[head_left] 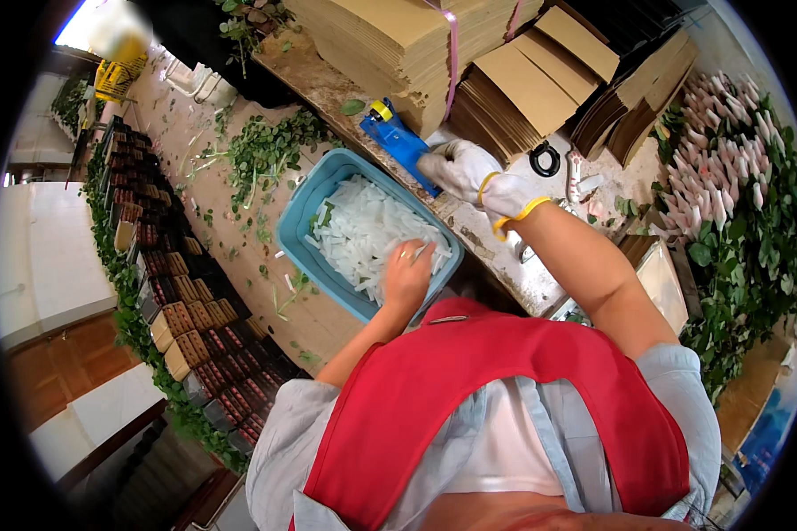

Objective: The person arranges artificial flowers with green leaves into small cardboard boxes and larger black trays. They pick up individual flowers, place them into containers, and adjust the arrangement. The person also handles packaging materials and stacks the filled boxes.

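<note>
A blue plastic basin [303,251] stands below the bench's edge, filled with small white translucent strips [354,226]. My bare left hand [407,273] is down in the basin's near right part, fingers curled over the strips. What it pinches is too small to make out. On the bench edge sits a blue tape dispenser [397,142] with a yellow roll at its far end. My right hand [469,173], in a white glove with a yellow cuff, is closed against the dispenser's near end. Its fingertips are partly hidden.
Stacked brown cardboard [540,80] lines the bench's back, beside a black ring [545,159] and a red-and-white tool [575,173]. White-wrapped flower buds [717,168] fill the right. Leafy cuttings [270,150] lie on the floor. Rows of dark crates [186,301] stand left.
</note>
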Tool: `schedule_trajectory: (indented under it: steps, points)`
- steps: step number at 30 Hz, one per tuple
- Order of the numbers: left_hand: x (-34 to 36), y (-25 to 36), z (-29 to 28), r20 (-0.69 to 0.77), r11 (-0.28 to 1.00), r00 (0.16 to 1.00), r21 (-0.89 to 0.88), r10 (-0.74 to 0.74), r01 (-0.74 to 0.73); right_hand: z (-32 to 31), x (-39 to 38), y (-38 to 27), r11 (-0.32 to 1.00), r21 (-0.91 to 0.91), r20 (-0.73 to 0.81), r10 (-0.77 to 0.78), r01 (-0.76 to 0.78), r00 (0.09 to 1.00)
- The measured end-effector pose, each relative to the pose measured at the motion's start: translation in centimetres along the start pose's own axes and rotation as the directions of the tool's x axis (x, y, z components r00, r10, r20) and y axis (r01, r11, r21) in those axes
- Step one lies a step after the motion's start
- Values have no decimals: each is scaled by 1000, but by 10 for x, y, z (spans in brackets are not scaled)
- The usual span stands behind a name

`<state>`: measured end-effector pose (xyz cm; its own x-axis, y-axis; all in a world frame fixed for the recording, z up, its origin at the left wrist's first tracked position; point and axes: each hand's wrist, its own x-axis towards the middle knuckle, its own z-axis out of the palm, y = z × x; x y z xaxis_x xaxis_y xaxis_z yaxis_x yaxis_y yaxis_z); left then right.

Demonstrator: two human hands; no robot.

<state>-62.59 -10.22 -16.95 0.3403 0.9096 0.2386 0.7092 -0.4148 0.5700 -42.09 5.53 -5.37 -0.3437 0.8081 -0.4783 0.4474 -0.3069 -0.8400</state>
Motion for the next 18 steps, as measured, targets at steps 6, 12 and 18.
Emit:
schedule_trajectory:
  steps: [6,12,18]
  points:
    - [104,12,34,322,133,781,-881,-535,455,21,-82,160,805,593,-25,63,-36,998]
    - [119,4,34,232,296,727,-802,-646,519,49,-138,214,472,838,311,-1,-273,950]
    - [153,135,-4,667,295,722,-738,185,607,8,-289,207,997,75,-421,5,29,907]
